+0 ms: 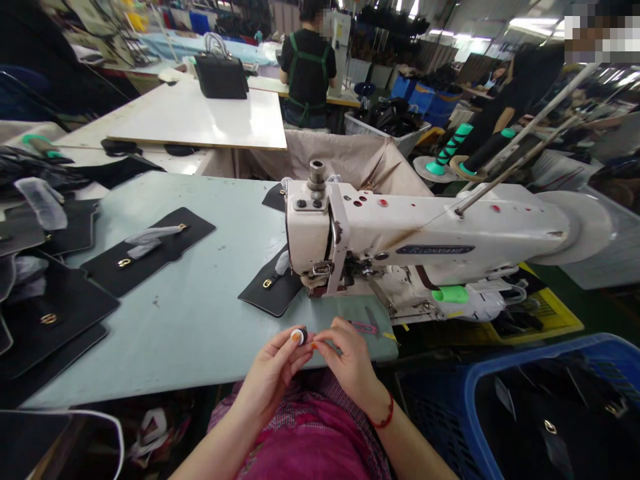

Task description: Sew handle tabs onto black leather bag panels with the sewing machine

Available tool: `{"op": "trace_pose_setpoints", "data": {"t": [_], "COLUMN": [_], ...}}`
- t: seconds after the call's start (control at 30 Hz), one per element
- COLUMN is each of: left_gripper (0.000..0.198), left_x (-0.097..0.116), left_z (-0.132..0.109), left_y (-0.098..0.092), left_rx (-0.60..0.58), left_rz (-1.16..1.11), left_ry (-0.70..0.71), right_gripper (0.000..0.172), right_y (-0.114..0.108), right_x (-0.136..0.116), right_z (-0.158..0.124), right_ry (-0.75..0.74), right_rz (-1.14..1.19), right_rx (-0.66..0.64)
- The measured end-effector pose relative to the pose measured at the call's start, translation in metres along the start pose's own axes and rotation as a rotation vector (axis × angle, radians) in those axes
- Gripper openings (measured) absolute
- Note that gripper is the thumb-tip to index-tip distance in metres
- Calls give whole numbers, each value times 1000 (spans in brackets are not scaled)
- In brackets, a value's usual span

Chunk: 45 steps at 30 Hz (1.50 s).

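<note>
My left hand [270,373] is closed around a small round bobbin [302,335], white on its face with a dark edge, held between thumb and fingers just over the table's front edge. Beside it, my right hand [350,363] has thumb and forefinger pressed together close to the left fingertips; whatever they pinch is too fine to make out. Beyond both hands stands a white sewing machine [430,227]. A black leather panel [273,297] with a gold clasp lies partly under the machine's head.
On the pale green tabletop [165,347], another black panel [165,250] lies left of centre, with several more piled at far left. Small pink-handled snips [364,327] lie right of my hands. A blue basket [473,387] of black pieces stands at lower right. A co-worker [309,70] stands behind.
</note>
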<state>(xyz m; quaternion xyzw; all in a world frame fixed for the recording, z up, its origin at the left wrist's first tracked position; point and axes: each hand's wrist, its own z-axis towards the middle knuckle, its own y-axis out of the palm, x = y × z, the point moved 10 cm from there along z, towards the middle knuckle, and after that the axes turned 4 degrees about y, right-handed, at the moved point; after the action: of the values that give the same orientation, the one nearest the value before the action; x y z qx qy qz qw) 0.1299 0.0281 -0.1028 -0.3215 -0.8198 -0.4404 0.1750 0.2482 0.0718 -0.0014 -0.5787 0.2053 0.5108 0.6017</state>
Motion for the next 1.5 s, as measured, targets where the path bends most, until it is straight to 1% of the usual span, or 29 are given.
{"op": "trace_pose_setpoints", "data": {"t": [0.17, 0.27, 0.37, 0.47, 0.57, 0.63, 0.73, 0.8, 0.9, 0.97, 1.03, 1.13, 1.2, 1.23, 1.3, 1.4, 1.5], "left_gripper": [35, 35, 31, 25, 22, 22, 21, 20, 20, 20, 21, 23, 23, 23, 25, 26, 23], "left_x": [-4, -10, -13, -13, -8, -4, -1, -3, -9, -11, -10, -4, -1, -1, -7, -17, -23], "left_z": [-9, -12, -14, -16, -19, -19, -20, -20, -20, -21, -20, -17, -16, -16, -19, -28, -39], "left_y": [9, 11, 15, 20, 26, 26, 26, 25, 26, 27, 23, 11, 4, 3, 5, 13, 23], "left_rx": [-95, -133, -186, -249, -311, -329, -354, -376, -399, -411, -390, -292, -246, -241, -255, -315, -390], "left_rz": [58, 63, 71, 81, 108, 148, 198, 209, 198, 199, 232, 312, 330, 313, 242, 120, 59], "left_ry": [-54, -92, -112, -105, -74, -49, -34, -52, -98, -103, -80, -11, 23, 18, -45, -152, -218], "right_gripper": [15, 15, 15, 15, 18, 20, 22, 22, 21, 20, 17, 15, 15, 16, 18, 20, 20], "right_y": [-17, -17, -11, -5, 4, 7, 8, 9, 10, 7, 0, -13, -18, -19, -23, -33, -28], "right_x": [13, 17, 13, 2, -10, -14, -16, -17, -17, -14, -8, 5, 13, 15, 13, -1, -19], "right_z": [6, 9, 12, 17, 20, 20, 17, 14, 9, 6, 2, -7, -14, -17, -20, -17, -8], "right_ry": [91, 119, 112, 65, 9, -16, -28, -25, -16, 5, 44, 123, 174, 190, 195, 137, 65], "right_rz": [10, 21, 64, 82, 24, -64, -205, -273, -327, -335, -305, -202, -124, -87, -29, 1, 17], "right_rx": [146, 178, 154, 100, -13, -58, -61, -54, -42, -23, 17, 75, 56, 38, 30, 102, 99]}}
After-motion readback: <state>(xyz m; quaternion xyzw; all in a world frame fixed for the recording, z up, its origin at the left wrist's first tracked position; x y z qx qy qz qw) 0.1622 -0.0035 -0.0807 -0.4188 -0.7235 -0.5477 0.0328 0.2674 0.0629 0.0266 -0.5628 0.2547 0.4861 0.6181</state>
